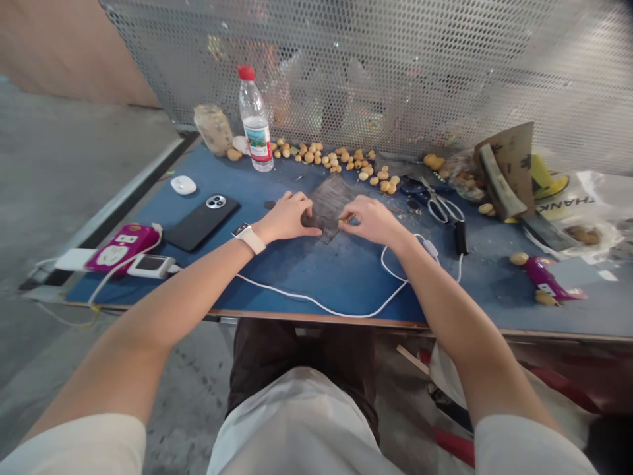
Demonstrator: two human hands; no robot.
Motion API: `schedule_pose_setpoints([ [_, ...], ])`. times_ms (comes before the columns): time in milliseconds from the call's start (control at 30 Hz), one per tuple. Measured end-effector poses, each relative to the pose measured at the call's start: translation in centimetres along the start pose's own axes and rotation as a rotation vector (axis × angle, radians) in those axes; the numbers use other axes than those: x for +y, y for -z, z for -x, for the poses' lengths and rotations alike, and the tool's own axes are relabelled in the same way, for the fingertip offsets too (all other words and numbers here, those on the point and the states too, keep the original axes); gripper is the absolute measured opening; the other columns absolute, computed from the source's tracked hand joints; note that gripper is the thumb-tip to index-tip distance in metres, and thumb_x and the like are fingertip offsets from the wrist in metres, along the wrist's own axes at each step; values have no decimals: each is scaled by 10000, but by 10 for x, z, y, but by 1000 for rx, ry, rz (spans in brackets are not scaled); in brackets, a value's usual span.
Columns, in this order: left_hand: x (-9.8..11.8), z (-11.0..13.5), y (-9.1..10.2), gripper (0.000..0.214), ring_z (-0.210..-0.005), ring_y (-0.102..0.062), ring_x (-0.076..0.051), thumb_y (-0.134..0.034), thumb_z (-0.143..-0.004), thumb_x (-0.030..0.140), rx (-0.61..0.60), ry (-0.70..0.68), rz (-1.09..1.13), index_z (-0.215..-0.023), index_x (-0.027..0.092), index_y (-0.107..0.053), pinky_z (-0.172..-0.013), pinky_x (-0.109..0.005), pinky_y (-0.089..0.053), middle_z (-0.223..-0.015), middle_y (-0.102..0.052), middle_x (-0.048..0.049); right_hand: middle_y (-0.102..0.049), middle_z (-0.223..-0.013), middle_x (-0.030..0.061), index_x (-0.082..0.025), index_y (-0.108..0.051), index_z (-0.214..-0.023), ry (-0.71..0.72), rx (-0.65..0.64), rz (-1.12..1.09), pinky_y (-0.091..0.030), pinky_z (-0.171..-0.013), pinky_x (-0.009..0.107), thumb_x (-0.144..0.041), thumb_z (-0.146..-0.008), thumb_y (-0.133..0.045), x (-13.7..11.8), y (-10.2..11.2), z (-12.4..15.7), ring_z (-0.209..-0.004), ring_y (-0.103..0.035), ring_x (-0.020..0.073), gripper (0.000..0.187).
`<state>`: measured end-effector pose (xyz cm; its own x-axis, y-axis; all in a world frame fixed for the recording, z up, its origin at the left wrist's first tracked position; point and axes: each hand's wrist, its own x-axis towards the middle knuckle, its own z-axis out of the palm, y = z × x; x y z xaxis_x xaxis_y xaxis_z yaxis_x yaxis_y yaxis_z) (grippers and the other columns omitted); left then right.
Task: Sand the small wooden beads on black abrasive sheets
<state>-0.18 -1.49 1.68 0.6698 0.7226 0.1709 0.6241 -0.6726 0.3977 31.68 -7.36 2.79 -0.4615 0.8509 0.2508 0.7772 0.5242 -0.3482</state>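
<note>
Center of the bench, I've got a dark crinkled sheet lying long axis far-to-near between both hands: left grip bearing on its left edge, clench unclear; right grip pinching its right edge.

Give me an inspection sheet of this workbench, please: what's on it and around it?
Surface: scuffed blue tabletop with a wooden front edge.
Job's things: dark grey textured sheet between both hands.
Clutter: clear plastic bottle with red cap, small tan rounded lumps, steel scissors, black smartphone.
Hands: left hand, with white-strapped watch, and right hand both touch the sheet's edges.
Cables: thin white cable looping across the tabletop.
Surroundings: perforated metal screen behind, grey concrete floor left.
</note>
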Motion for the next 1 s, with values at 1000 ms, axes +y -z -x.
schedule_pose_setpoints([
  [1000,-9,-7,-3,639,-1445,-772,-459,-1140,-902,470,56,-46,47,-1393,214,-820,-1362,-614,-552,-1469,-852,-176,-976,-1107,145,-265,-936,-1074,-313,479,22,-750,-1109,640,-374,-995,-849,43,9,6,-1057,-933,404,160],
])
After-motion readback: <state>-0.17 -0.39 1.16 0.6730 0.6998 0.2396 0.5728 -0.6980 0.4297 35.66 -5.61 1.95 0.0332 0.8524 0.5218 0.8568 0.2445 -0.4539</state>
